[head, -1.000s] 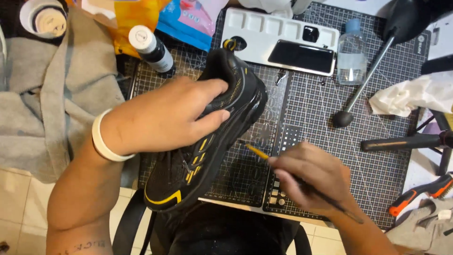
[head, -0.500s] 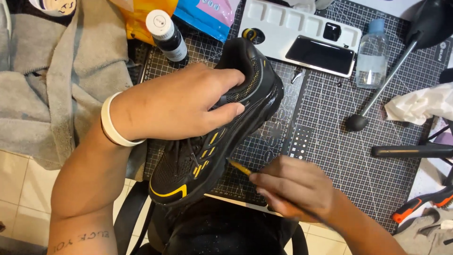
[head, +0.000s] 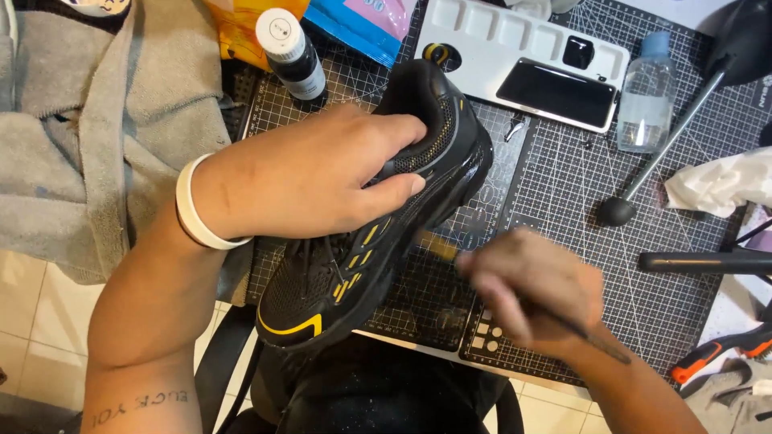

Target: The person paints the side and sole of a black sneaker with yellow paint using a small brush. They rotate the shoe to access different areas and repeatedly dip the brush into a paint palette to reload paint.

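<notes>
A black sneaker [head: 378, 249] with yellow accents lies across the near edge of a dark grid cutting mat [head: 563, 233], toe toward me. My left hand [head: 322, 173], with a white wristband, clamps over its upper near the heel. My right hand [head: 527, 289] is blurred and grips a thin paintbrush [head: 438, 247] with a yellow ferrule, its tip against the shoe's side sole.
A white paint palette [head: 482, 40] with a black phone [head: 556, 92] on it lies at the back. Nearby stand a black bottle [head: 293, 56], a clear bottle [head: 647, 92], grey towels [head: 88, 137], a black lamp stand [head: 667, 161] and crumpled tissue [head: 716, 185].
The view has shifted and closed in. My right hand has moved the brush tip along the shoe's side; my left hand keeps its hold on the sneaker.
</notes>
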